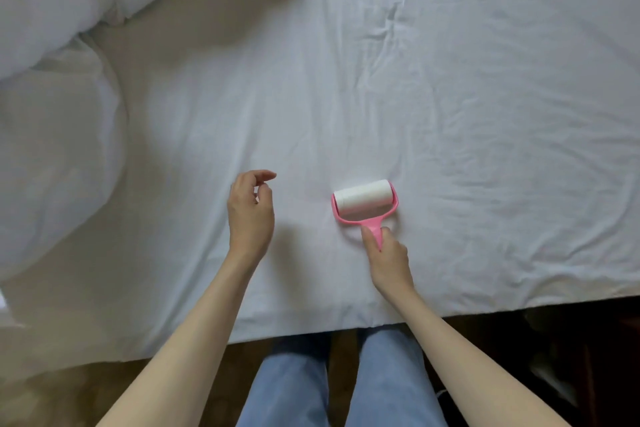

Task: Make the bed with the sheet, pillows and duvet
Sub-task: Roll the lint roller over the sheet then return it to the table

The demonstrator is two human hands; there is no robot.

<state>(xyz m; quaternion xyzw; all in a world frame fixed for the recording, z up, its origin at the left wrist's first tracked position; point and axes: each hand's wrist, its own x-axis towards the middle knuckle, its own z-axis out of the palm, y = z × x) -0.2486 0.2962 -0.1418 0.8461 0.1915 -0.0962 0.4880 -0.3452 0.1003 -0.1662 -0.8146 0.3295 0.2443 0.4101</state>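
A white sheet [450, 80] covers the bed and shows light wrinkles on its right half. A bunched white duvet [62, 10] lies heaped at the upper left and spills down the left side. My right hand [388, 253] grips the pink handle of a lint roller [363, 201], whose white roll rests on the sheet near the bed's front edge. My left hand [251, 208] hovers just above the sheet to the left of the roller, fingers loosely curled and holding nothing. No pillows are in view.
The bed's front edge [346, 326] runs across the lower part of the view, with my legs in blue jeans [346, 385] against it. Wooden floor [69, 399] shows at the lower left, and dark floor with unclear objects at the lower right.
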